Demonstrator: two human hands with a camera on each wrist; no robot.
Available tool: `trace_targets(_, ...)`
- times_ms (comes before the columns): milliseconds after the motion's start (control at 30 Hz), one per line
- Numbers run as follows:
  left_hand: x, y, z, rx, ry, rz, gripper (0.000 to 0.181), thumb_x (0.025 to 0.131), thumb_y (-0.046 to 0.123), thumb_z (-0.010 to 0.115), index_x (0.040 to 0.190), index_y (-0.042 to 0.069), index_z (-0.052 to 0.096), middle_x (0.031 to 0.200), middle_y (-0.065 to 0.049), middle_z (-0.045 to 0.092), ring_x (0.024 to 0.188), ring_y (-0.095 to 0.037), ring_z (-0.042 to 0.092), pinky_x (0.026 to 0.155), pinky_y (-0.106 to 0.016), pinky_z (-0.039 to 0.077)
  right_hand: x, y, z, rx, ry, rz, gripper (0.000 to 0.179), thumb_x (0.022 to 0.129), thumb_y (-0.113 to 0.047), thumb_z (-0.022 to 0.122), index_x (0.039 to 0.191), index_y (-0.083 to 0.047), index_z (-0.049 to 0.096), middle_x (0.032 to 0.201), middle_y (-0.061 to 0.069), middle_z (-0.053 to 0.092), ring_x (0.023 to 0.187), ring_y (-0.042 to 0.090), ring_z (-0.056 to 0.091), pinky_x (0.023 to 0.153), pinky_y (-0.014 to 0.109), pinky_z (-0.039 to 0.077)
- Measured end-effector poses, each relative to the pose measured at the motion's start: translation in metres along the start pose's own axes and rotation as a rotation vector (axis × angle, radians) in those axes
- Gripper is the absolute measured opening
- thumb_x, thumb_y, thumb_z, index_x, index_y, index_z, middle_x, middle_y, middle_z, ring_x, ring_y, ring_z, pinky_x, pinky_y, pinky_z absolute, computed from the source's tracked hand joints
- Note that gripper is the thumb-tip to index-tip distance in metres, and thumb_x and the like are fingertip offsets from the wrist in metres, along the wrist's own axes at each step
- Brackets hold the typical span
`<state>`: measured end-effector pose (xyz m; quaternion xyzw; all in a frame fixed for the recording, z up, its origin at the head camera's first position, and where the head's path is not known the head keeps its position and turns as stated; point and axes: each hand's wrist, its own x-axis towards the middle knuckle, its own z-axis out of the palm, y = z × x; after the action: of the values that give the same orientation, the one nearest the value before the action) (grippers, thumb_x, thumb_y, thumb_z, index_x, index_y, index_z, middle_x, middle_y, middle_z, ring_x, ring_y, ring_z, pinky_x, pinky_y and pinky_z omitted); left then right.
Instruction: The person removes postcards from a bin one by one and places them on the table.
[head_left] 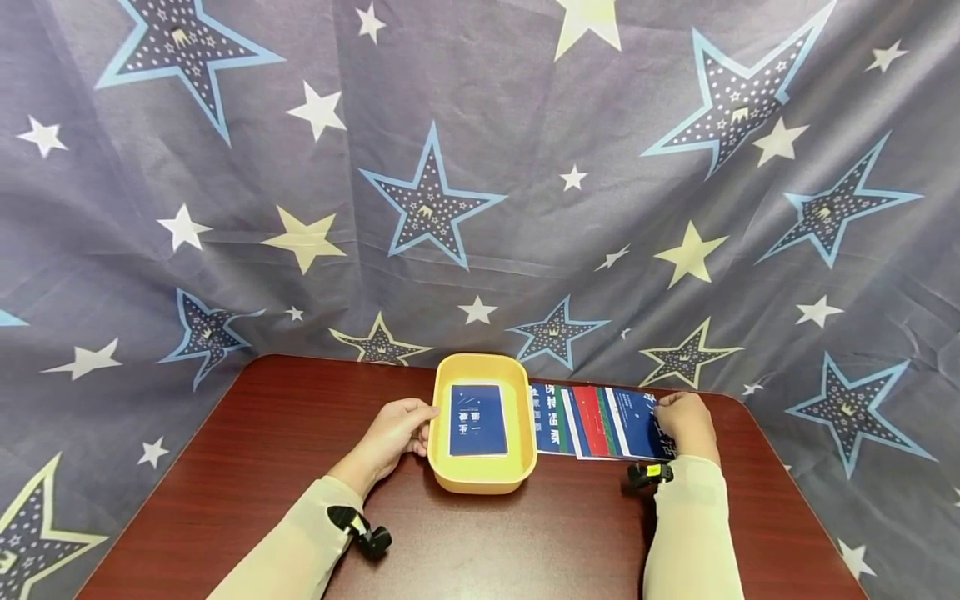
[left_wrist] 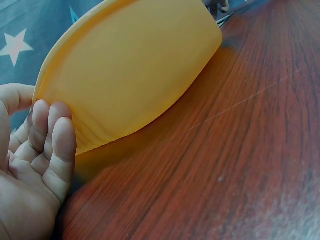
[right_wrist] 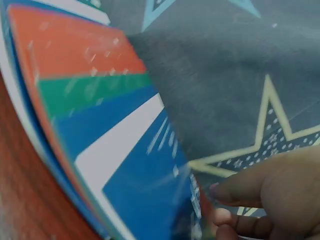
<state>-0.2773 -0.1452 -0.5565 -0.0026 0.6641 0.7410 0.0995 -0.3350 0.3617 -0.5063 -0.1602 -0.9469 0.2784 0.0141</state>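
Note:
A yellow tray (head_left: 483,479) stands on the dark red table (head_left: 270,450) with a blue card (head_left: 478,419) lying flat inside it. My left hand (head_left: 423,425) holds the tray's left wall. In the left wrist view its fingers (left_wrist: 52,140) lie against the outside of the yellow tray (left_wrist: 135,70), with the thumb up at the rim. Right of the tray lies a fan of overlapping cards (head_left: 592,421) in blue, green, red and white. My right hand (head_left: 663,421) is at the fan's right end. The right wrist view shows its fingertips (right_wrist: 225,192) pinching the edge of the top blue card (right_wrist: 145,190).
A grey-blue cloth with printed stars (head_left: 480,167) hangs behind the table and drapes past its sides. Black camera mounts sit on both wrists (head_left: 367,533) (head_left: 648,475). Bare wood stretches left of the tray and along the near edge (head_left: 525,550).

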Motion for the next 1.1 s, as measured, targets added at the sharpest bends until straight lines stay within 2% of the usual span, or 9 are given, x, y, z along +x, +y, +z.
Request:
trace_targets(133, -0.001, 0.001, 0.001, -0.001, 0.004, 0.001, 0.016, 0.107, 0.014, 0.070, 0.097, 0.002, 0.070, 0.068, -0.001, 0.060, 0.058, -0.011, 0.058, 0.052, -0.021, 0.056, -0.004, -0.016, -0.003, 0.074, 0.009, -0.088, 0.029, 0.102, -0.021, 0.069, 0.115, 0.003, 0.077, 0.124, 0.031, 0.077, 0.111, 0.045, 0.070, 0.106, 0.062, 0.057)
trace_targets(233, -0.001, 0.002, 0.001, -0.003, 0.006, 0.002, 0.016, 0.107, 0.014, 0.070, 0.097, 0.002, 0.070, 0.068, -0.001, 0.061, 0.058, -0.012, 0.058, 0.052, -0.021, 0.056, -0.009, -0.035, -0.004, 0.083, 0.004, -0.169, 0.029, 0.105, -0.021, 0.069, 0.118, 0.005, 0.076, 0.121, 0.031, 0.077, 0.107, 0.045, 0.072, 0.101, 0.061, 0.059)
trace_targets(467, -0.001, 0.002, 0.001, 0.003, 0.007, 0.001, 0.016, 0.107, 0.015, 0.071, 0.098, 0.002, 0.071, 0.067, 0.000, 0.061, 0.059, -0.011, 0.059, 0.053, -0.022, 0.056, -0.027, -0.079, -0.002, 0.087, -0.043, -0.298, 0.031, 0.110, -0.021, 0.069, 0.128, 0.005, 0.074, 0.129, 0.033, 0.075, 0.117, 0.048, 0.072, 0.105, 0.064, 0.059)
trace_targets(733, -0.002, 0.002, 0.001, 0.004, -0.001, -0.004, 0.017, 0.107, 0.015, 0.070, 0.099, 0.001, 0.070, 0.068, 0.000, 0.061, 0.058, -0.011, 0.059, 0.053, -0.021, 0.057, -0.051, -0.119, 0.003, 0.116, -0.074, -0.369, 0.030, 0.111, -0.027, 0.072, 0.130, -0.004, 0.075, 0.117, 0.021, 0.078, 0.093, 0.030, 0.073, 0.083, 0.047, 0.063)
trace_targets(900, -0.001, 0.003, 0.001, 0.002, 0.000, 0.004, 0.018, 0.107, 0.015, 0.070, 0.100, -0.001, 0.070, 0.069, 0.000, 0.060, 0.058, -0.010, 0.058, 0.052, -0.021, 0.056, -0.066, -0.146, 0.012, 0.196, -0.151, -0.418, 0.033, 0.112, -0.028, 0.072, 0.135, -0.005, 0.073, 0.108, 0.018, 0.078, 0.081, 0.024, 0.074, 0.075, 0.039, 0.065)
trace_targets(1100, -0.001, 0.002, -0.001, 0.002, -0.002, -0.003, 0.018, 0.108, 0.015, 0.070, 0.100, -0.001, 0.069, 0.069, 0.000, 0.061, 0.058, -0.011, 0.058, 0.053, -0.021, 0.056, -0.085, -0.179, 0.029, 0.291, -0.313, -0.460, 0.036, 0.113, -0.026, 0.073, 0.140, -0.002, 0.070, 0.110, 0.019, 0.080, 0.082, 0.026, 0.077, 0.078, 0.046, 0.071)
